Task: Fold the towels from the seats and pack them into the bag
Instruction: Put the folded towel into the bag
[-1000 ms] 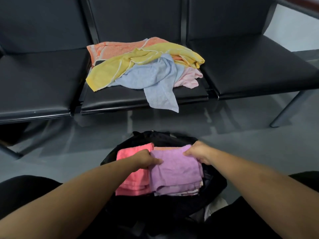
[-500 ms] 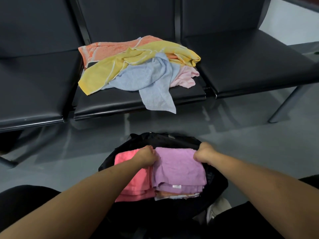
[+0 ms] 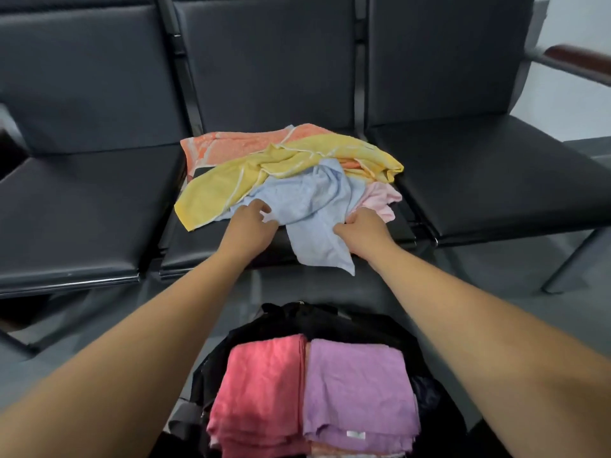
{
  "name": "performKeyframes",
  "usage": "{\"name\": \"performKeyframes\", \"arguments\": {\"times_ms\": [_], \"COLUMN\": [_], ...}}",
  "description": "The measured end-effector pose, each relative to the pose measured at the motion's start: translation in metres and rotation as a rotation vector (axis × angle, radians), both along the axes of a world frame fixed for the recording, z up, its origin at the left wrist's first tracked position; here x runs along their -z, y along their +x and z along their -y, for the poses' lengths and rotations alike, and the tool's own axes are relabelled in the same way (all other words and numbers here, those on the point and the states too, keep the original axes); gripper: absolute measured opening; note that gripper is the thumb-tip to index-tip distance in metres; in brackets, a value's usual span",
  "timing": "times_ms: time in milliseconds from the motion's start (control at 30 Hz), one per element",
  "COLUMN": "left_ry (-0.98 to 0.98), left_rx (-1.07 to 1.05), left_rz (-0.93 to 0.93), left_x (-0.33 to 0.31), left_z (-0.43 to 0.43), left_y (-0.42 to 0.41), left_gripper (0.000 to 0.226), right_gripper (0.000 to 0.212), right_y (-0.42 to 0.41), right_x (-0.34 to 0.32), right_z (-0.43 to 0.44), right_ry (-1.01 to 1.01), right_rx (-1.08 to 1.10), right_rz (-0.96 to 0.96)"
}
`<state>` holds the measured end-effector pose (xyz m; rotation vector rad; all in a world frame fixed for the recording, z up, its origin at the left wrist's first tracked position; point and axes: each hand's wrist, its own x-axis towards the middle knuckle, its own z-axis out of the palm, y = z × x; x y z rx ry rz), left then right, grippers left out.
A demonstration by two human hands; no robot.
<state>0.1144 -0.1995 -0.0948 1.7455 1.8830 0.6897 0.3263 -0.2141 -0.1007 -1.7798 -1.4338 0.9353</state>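
Note:
A loose blue towel (image 3: pixel 314 200) lies on top of a heap on the middle black seat (image 3: pixel 198 246), one corner hanging over the front edge. My left hand (image 3: pixel 248 228) grips its left edge and my right hand (image 3: pixel 363 231) pinches its right edge. Under it lie a yellow towel (image 3: pixel 231 173), an orange towel (image 3: pixel 238 143) and a pale pink towel (image 3: pixel 380 196). Below, the open black bag (image 3: pixel 330 319) holds a folded coral-pink towel stack (image 3: pixel 261 391) beside a folded purple towel stack (image 3: pixel 357 385).
Black seats stand to the left (image 3: pixel 82 209) and right (image 3: pixel 496 176) of the heap, with tall backrests behind. A metal chair leg (image 3: pixel 568 262) slants to the grey floor at the right. A wooden armrest (image 3: pixel 578 61) shows at the upper right.
Both hands have left the folded purple towel in the bag and reached forward to the seat, where they now hold the blue towel. The view has moved closer to the seats.

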Motion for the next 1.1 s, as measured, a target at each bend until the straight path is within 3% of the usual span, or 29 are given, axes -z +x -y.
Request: {"name": "performKeyframes", "arguments": {"times_ms": [100,167,267,400,467,567,667,767,867,933,1000,1033,1100], "left_ry": [-0.017,-0.062,-0.12,-0.144,-0.141,-0.362,-0.556,-0.529,-0.405,-0.39,-0.456,-0.48,-0.492], "left_rx": [0.026,0.038,0.007,-0.265,-0.305,-0.202,-0.053,-0.166,-0.23,-0.106,0.1,0.205,0.379], "left_rz": [-0.026,-0.032,0.086,0.49,0.656,1.09,1.434,1.262,1.079,1.045,1.035,1.014,0.978], "left_x": [0.009,0.012,0.013,0.011,-0.002,-0.025,-0.045,-0.055,-0.055,-0.066,-0.08,-0.087,-0.095], "left_z": [-0.014,-0.023,-0.031,-0.045,-0.042,-0.023,-0.002,0.013,0.02,0.032,0.051,0.061,0.079], "left_y": [0.0,0.001,-0.003,-0.017,-0.014,-0.003,0.006,0.013,0.003,-0.006,-0.012,-0.015,-0.018], "left_gripper": [0.048,0.045,0.038,0.028,0.031,0.05,0.062,0.027,0.018,0.008,0.03,0.034,0.035], "right_gripper": [0.007,0.007,0.037,0.035,0.029,0.022,0.014,0.021,0.026,0.034,0.018,0.009,0.039], "right_y": [-0.017,-0.025,-0.034,-0.04,-0.038,-0.037,-0.039,-0.033,-0.014,0.003,0.015,0.018,0.015], "right_x": [0.011,0.014,0.005,-0.029,-0.05,-0.078,-0.087,-0.086,-0.084,-0.078,-0.072,-0.071,-0.069], "right_z": [-0.019,-0.027,-0.029,-0.019,-0.012,0.007,0.035,0.053,0.054,0.055,0.06,0.063,0.067], "right_ry": [-0.017,-0.059,0.068,0.423,0.468,0.347,0.041,-0.153,-0.107,-0.082,-0.092,-0.126,-0.252], "right_rx": [0.029,-0.003,0.038,0.062,0.046,-0.141,-0.388,-0.49,-0.361,-0.28,-0.263,-0.27,-0.242], "right_rz": [0.148,0.243,0.139,-0.119,-0.319,-0.62,-0.846,-0.861,-0.717,-0.538,-0.393,-0.412,-0.619]}}
